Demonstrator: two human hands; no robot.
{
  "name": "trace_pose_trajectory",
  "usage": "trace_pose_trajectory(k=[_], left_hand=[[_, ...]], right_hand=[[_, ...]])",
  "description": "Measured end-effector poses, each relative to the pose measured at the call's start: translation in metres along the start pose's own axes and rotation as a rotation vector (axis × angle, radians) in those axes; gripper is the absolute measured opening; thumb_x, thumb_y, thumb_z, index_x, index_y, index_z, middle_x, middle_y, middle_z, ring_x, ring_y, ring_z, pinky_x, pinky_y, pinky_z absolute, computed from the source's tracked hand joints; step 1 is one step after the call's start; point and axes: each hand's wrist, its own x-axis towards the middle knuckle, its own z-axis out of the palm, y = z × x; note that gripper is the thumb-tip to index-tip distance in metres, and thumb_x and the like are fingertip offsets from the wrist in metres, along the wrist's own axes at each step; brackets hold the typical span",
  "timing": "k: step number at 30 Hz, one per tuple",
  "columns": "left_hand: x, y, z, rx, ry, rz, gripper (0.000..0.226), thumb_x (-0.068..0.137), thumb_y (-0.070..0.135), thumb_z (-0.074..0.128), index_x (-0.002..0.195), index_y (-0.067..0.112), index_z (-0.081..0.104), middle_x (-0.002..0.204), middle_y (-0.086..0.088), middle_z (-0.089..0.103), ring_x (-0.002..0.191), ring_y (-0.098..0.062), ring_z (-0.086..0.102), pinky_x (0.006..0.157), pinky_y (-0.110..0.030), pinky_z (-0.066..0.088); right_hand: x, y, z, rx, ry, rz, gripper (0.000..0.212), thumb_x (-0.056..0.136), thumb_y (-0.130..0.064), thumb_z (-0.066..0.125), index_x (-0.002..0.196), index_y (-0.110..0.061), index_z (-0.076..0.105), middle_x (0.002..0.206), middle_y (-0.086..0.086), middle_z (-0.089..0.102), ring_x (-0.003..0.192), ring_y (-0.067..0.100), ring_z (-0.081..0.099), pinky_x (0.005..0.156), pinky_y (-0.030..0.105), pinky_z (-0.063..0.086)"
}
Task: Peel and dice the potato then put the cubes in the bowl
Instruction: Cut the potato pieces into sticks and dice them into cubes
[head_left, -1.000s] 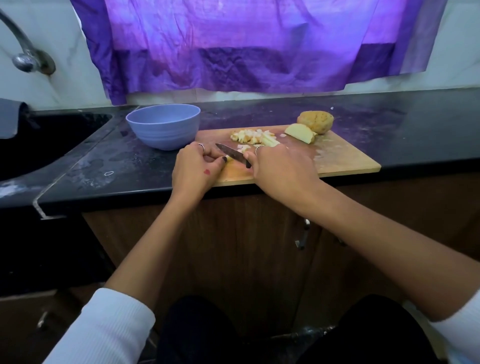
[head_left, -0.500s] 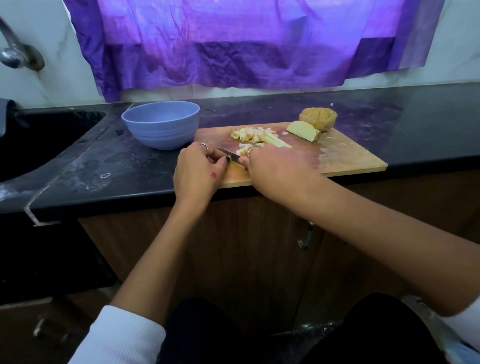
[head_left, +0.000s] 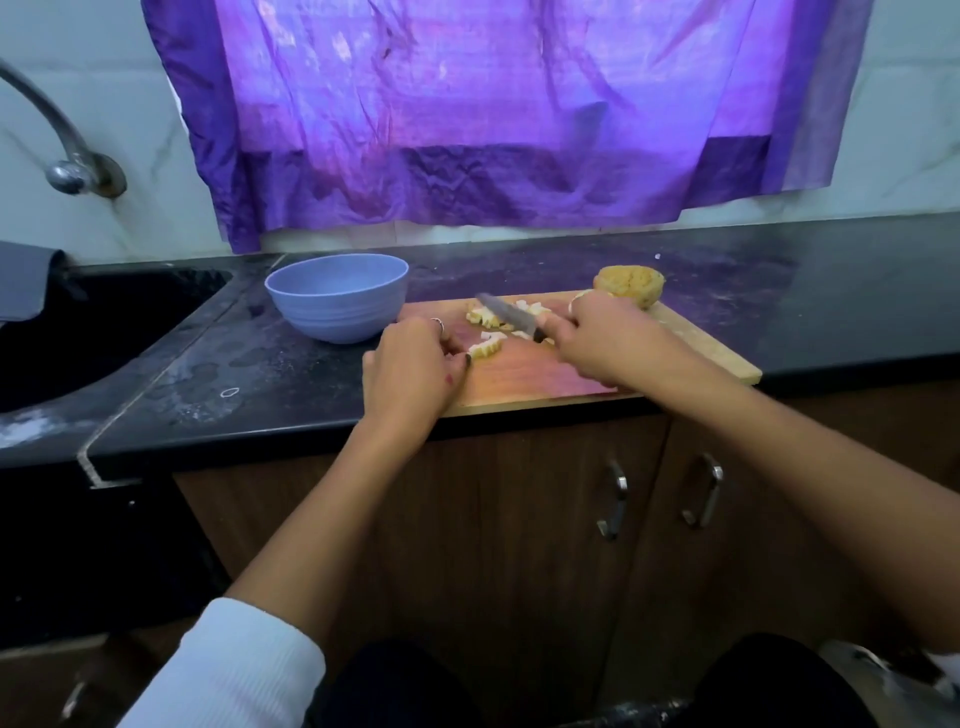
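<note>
- The cutting board lies on the counter and serves as the landmark here; the blue bowl stands on the counter touching or just off the board's left end.
- A short row of potato strips lies on the board near its left end, long axis running left to right, cut ends toward the knife.
- The left hand rests on the board's left near corner, fingers curled, fingertips touching the strips' left end.
- The right hand grips the knife over the board's middle; the blade points away and left, above the strips and the pile of cubes behind them.
- The strips sit between the hands, the left one nearer; I judge that the blade must come down across their long axis.
- A larger potato piece sits at the board's far right edge, still uncut.
</note>
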Motion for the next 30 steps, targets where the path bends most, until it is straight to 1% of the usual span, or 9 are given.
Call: trace_pose_trajectory(k=[4,7,11,13,17,22,24,27,30], left_hand=[[0.009,0.011,0.002,0.027,-0.028,0.019,0.012,0.088,0.027,0.067,0.097,0.019,0.071,0.095,0.0,0.069,0.091,-0.02,0.062,0.088,-0.044,0.051],[0.014,0.019,0.008,0.032,-0.022,0.003,0.015,0.091,0.021,0.062,0.101,0.018,0.072,0.096,-0.004,0.07,0.09,-0.022,0.063,0.084,-0.041,0.053],[0.018,0.025,0.016,0.113,-0.04,0.072,0.036,0.086,0.044,0.065,0.106,0.015,0.071,0.092,-0.007,0.071,0.091,-0.025,0.063,0.085,-0.041,0.052],[0.025,0.025,0.018,0.145,-0.07,0.081,0.044,0.081,0.05,0.069,0.104,0.013,0.07,0.09,-0.007,0.071,0.091,-0.025,0.063,0.085,-0.043,0.052],[0.045,0.02,0.022,0.087,-0.134,0.099,0.03,0.079,0.042,0.074,0.092,0.015,0.074,0.088,-0.006,0.071,0.087,-0.021,0.064,0.082,-0.042,0.054],[0.055,0.015,0.032,0.057,-0.093,0.102,0.03,0.086,0.029,0.07,0.111,0.013,0.069,0.105,-0.008,0.068,0.102,-0.025,0.061,0.092,-0.038,0.049],[0.052,0.024,0.035,0.059,-0.056,0.23,0.028,0.09,0.026,0.066,0.115,0.013,0.069,0.116,-0.009,0.065,0.111,-0.026,0.057,0.095,-0.034,0.043],[0.053,0.039,0.036,0.076,-0.143,0.599,0.032,0.088,-0.001,0.056,0.114,0.011,0.07,0.12,-0.007,0.066,0.114,-0.026,0.056,0.096,-0.027,0.038],[0.065,0.045,0.035,0.326,-0.31,0.824,0.054,0.079,-0.014,0.049,0.123,0.013,0.066,0.128,-0.004,0.063,0.127,-0.026,0.049,0.104,-0.04,0.04]], right_hand=[[-0.004,0.017,-0.021,0.159,-0.052,0.111,0.038,0.103,-0.029,0.036,0.104,0.0,0.061,0.073,0.012,0.056,0.046,0.019,0.043,0.041,0.023,0.035],[-0.009,0.026,-0.022,0.198,-0.06,0.126,0.044,0.103,-0.034,0.035,0.103,0.001,0.062,0.069,0.01,0.054,0.046,0.018,0.042,0.042,0.024,0.034],[-0.016,0.039,-0.022,0.249,-0.034,0.096,0.046,0.102,-0.04,0.035,0.102,-0.002,0.062,0.064,0.006,0.051,0.047,0.016,0.042,0.042,0.024,0.035],[-0.019,0.044,-0.02,0.257,-0.038,0.086,0.046,0.102,-0.04,0.035,0.1,-0.003,0.063,0.064,0.005,0.052,0.049,0.015,0.044,0.043,0.026,0.036],[-0.017,0.058,-0.016,0.278,0.007,0.077,0.042,0.101,-0.039,0.039,0.095,-0.005,0.063,0.069,0.007,0.054,0.055,0.017,0.047,0.047,0.027,0.036],[-0.004,0.074,-0.008,0.175,0.176,0.103,0.039,0.099,-0.041,0.042,0.076,-0.011,0.051,0.078,0.008,0.053,0.077,0.029,0.052,0.055,0.031,0.031],[0.002,0.076,-0.006,0.187,0.192,0.105,0.037,0.099,-0.042,0.042,0.083,-0.011,0.052,0.085,0.01,0.053,0.08,0.03,0.052,0.061,0.032,0.033],[0.007,0.077,-0.006,0.272,0.185,0.114,0.037,0.1,-0.041,0.041,0.085,-0.01,0.055,0.08,0.008,0.053,0.075,0.026,0.05,0.052,0.031,0.03],[0.01,0.078,-0.003,0.413,0.16,0.123,0.042,0.1,-0.043,0.041,0.1,-0.007,0.062,0.086,0.009,0.06,0.062,0.019,0.05,0.049,0.026,0.034]])
